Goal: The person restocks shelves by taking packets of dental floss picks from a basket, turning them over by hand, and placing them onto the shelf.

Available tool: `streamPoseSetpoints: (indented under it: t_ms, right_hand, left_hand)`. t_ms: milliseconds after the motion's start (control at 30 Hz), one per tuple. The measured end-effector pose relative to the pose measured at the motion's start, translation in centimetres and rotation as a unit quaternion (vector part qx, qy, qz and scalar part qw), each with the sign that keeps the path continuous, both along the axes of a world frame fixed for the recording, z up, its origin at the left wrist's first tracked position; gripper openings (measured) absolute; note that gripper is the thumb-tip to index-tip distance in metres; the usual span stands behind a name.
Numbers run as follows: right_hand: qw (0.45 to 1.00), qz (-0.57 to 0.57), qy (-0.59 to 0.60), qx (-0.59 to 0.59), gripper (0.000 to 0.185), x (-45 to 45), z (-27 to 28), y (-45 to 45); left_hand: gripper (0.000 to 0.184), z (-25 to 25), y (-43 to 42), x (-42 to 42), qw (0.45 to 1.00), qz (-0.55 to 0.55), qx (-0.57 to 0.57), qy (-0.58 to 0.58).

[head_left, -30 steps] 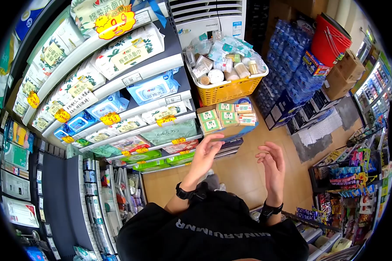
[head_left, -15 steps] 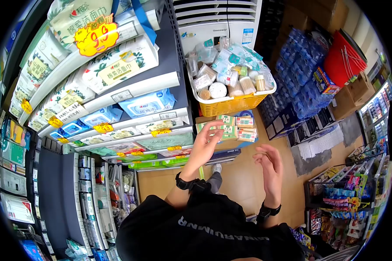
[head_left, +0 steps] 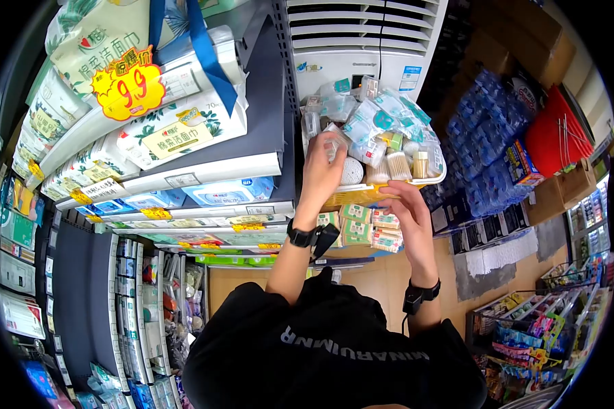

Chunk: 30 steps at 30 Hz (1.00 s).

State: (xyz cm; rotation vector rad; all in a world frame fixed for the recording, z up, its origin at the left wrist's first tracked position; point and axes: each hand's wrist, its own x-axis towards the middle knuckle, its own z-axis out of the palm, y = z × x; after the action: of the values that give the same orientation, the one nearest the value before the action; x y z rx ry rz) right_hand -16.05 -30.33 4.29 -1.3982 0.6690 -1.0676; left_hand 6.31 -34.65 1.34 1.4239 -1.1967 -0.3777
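Observation:
My left hand (head_left: pixel 323 174) reaches into the left front of a yellow-and-white basket (head_left: pixel 351 198). Its fingers and thumb are closed around a clear plastic pack (head_left: pixel 332 141), whose contents I cannot make out. Beside that hand is a round white-topped tub (head_left: pixel 351 170). Bundles of cotton swabs (head_left: pixel 398 165) and teal-and-white packs (head_left: pixel 368 121) fill the rest of the basket. My right hand (head_left: pixel 411 218) is at the basket's front edge, fingers apart and holding nothing. Below the basket sit green-and-cream boxed packs (head_left: pixel 356 225), partly behind my right hand.
Shelves of face-towel packs (head_left: pixel 177 133) and wet wipes (head_left: pixel 228 192) rise on the left. A white air unit (head_left: pixel 348 61) stands behind the basket. Stacked water bottles (head_left: pixel 481 129), a red bucket (head_left: pixel 556 136) and a snack rack (head_left: pixel 532 334) are on the right.
I have moved nearer the basket. My left hand has gone forward from above the boxed packs into the basket and closed on a clear pack. My right hand has moved forward to its edge.

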Motion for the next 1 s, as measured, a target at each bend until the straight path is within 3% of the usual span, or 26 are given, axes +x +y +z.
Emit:
streamPoseSetpoints:
  t_ms: [267,300,500,633,700,1000]
  right_hand:
    - [1.000,0.020,-0.010,0.007,0.034,1.1,-1.6,-4.3]
    - [1.000,0.022,-0.010,0.012,0.034,1.0,-1.7,-4.7]
    - [0.999,0.012,-0.019,0.029,0.033,0.6,-2.0,-6.1]
    - [0.999,-0.007,-0.031,0.042,0.034,-0.4,-2.9,-6.9]
    - [0.999,-0.014,-0.026,0.041,0.033,-0.5,-2.8,-7.1]
    - [0.999,-0.021,0.000,0.043,0.032,-0.9,-2.5,-7.1]
  left_hand:
    - [0.045,-2.2,-8.4,2.2,0.982,0.146,-0.009,-0.117]
    - [0.065,-1.9,-9.1,2.3,0.982,0.154,0.014,-0.108]
    - [0.093,-2.3,-12.5,1.6,0.955,0.235,0.115,-0.138]
    - [0.094,-1.3,-12.9,1.4,0.957,0.205,0.140,-0.149]
    - [0.094,-1.6,-13.4,1.5,0.943,0.226,0.132,-0.207]
    - [0.095,-2.4,-15.1,1.9,0.939,0.209,0.165,-0.219]
